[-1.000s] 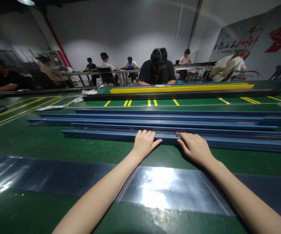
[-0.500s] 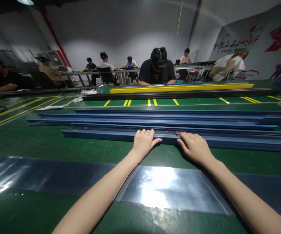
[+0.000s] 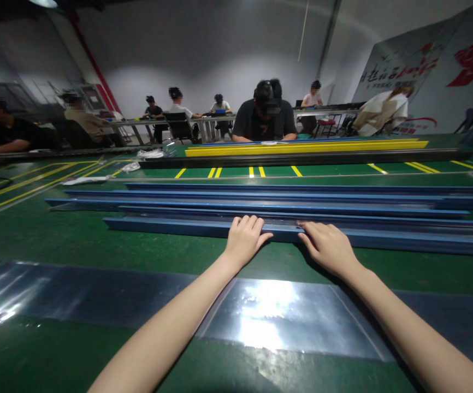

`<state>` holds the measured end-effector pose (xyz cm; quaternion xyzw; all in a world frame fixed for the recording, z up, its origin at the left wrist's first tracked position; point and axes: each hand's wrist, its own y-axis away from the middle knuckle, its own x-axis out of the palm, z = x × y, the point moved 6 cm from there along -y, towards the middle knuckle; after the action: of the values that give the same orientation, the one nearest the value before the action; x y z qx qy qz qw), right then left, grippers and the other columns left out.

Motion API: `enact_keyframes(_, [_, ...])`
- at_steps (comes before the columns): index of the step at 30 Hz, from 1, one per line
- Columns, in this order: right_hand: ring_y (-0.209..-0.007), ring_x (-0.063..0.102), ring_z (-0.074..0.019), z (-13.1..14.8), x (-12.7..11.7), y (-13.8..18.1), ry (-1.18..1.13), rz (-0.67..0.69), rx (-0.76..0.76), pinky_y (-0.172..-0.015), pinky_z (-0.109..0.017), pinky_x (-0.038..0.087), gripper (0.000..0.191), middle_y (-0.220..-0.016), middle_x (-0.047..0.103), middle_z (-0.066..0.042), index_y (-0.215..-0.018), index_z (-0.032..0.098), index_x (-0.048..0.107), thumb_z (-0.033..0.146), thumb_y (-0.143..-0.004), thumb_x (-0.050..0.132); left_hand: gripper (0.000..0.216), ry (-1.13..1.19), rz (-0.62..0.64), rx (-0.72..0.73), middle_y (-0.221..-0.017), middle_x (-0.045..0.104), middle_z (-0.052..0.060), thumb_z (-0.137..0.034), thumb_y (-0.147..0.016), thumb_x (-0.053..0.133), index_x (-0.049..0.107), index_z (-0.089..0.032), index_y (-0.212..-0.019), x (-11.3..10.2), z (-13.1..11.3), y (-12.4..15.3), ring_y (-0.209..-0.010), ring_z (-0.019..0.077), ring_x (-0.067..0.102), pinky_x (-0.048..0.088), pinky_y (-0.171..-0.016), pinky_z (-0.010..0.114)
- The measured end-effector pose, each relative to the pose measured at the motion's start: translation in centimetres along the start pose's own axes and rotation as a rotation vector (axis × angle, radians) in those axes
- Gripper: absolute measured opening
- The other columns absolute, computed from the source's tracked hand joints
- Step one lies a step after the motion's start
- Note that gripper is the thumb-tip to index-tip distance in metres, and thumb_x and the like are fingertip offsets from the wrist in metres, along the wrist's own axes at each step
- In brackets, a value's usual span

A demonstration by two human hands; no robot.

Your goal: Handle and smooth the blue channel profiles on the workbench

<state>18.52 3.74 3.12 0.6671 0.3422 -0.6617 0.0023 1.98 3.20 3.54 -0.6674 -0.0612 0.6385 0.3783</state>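
Note:
The nearest long blue channel profile (image 3: pixel 171 226) lies across the green table (image 3: pixel 138 248). My left hand (image 3: pixel 244 237) grips its near wall, fingers hooked over the top edge and thumb along the front face. A short way to the right, my right hand (image 3: pixel 327 245) holds the same wall, with its thumb at the front and fingertips inside the channel. A small dark spot shows beside those fingertips. Both palms hide parts of the profile. Under my forearms a long flat sheet of clear plastic film (image 3: pixel 302 319) reflects the light.
Behind the held profile lie more blue profiles (image 3: pixel 302 189). Farther off are a black profile (image 3: pixel 302 158) and a yellow profile (image 3: pixel 302 146), where a person in black (image 3: pixel 263 112) sits bent forward. Clear plastic bags (image 3: pixel 150 155) lie at left. Other people sit at tables behind.
My left hand has slid slightly to the right along the blue channel profile. My right hand stays where it was.

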Motion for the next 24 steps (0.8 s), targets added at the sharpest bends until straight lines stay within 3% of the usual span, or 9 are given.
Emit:
enact_keyframes(5, [-0.087, 0.058, -0.0195, 0.00, 0.08, -0.02, 0.003, 0.013, -0.002, -0.071, -0.029, 0.034, 0.035, -0.099, 0.065, -0.008, -0.105, 0.013, 0.056, 0.033, -0.089, 0.031, 0.025, 0.043, -0.006, 0.054, -0.085, 0.058, 0.004, -0.041, -0.086, 0.043, 0.052, -0.017, -0.087, 0.06, -0.24, -0.05, -0.079, 0.0176, 0.049, 0.031, -0.069, 0.030])
enact_keyframes(24, [-0.084, 0.057, -0.0190, 0.07, -0.15, -0.05, -0.007, 0.012, -0.006, -0.069, -0.029, 0.032, 0.035, -0.096, 0.065, -0.009, -0.102, 0.015, 0.056, 0.033, -0.090, 0.029, 0.024, 0.091, 0.042, 0.006, -0.087, 0.057, 0.005, -0.040, -0.085, 0.044, 0.053, -0.017, -0.085, 0.34, -0.07, -0.18, -0.081, 0.0174, 0.050, 0.032, -0.070, 0.030])
